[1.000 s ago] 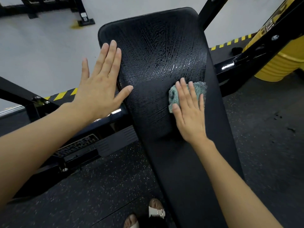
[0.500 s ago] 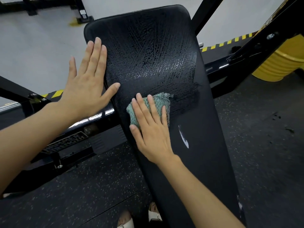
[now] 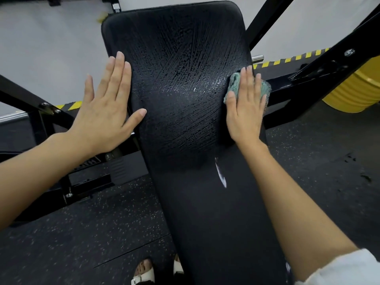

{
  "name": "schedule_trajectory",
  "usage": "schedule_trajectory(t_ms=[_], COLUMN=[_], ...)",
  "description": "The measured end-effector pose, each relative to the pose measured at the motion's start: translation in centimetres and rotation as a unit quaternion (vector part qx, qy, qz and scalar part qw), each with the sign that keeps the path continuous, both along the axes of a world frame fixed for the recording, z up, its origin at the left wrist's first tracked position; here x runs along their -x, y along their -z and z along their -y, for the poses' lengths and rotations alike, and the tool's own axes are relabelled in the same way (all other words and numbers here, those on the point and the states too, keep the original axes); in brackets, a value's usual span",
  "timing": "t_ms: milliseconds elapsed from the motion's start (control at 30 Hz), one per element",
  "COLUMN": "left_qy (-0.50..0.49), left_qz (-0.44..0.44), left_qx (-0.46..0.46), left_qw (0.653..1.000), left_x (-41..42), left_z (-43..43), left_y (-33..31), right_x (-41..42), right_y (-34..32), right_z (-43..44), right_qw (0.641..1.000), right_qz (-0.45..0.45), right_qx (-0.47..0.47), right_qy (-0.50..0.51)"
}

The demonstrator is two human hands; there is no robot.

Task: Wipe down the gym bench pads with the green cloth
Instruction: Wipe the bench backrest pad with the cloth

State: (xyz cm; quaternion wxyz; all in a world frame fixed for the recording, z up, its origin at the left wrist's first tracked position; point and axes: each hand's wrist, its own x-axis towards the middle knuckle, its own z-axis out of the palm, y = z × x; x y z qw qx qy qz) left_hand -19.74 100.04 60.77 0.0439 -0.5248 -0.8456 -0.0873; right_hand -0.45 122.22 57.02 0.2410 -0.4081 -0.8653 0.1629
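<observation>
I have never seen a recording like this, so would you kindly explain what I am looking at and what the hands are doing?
There is no machine here, only a person working with bare hands. The picture comes from a camera worn on the person's head, looking forward and down, so the arms reach in from below. The long black surface is a gym bench pad; its upper half shines with wet streaks. The right hand presses a green cloth against the pad's right edge with straight fingers. The left hand rests flat on the left edge and holds nothing. Around the pad are a black metal frame, a yellow barrel and the person's sandals.
</observation>
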Motion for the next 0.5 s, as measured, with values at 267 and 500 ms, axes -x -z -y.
schedule_trajectory(t_ms=[267, 500], left_qy=[-0.009, -0.015], left_qz=[-0.003, -0.008], left_qx=[-0.003, -0.003], left_qw=[1.000, 1.000], left_x=[-0.3, -0.4], left_z=[-0.2, -0.1], left_y=[0.1, 0.2], right_x=[0.3, -4.0], right_y=[1.1, 2.8], right_z=[9.7, 7.4], right_qw=[0.989, 0.976], right_qz=[0.049, 0.099], right_qx=[-0.033, -0.054], right_qy=[-0.137, -0.185])
